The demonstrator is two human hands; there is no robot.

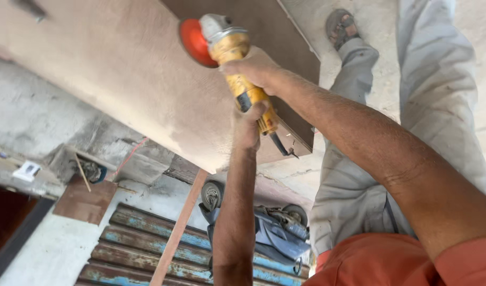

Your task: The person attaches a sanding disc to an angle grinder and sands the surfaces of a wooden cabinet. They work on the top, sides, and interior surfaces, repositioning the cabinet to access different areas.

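At upper centre, the right hand (256, 66) and left hand (248, 124) both clench the yellow grinder (237, 63), its orange disc (195, 42) against the wooden panel (121, 69); pale sanded patches beside it, browner surface left, upper right

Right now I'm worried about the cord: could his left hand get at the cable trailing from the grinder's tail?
Probably yes: the left hand already grips the grinder near its tail, beside the cable, with nothing between.

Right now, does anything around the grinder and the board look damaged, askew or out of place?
The brown wooden board shows a paler, worn patch along its lower edge, below the yellow angle grinder with the red disc. Both hands, right hand and left hand, grip the grinder. Nothing looks spilled or broken.
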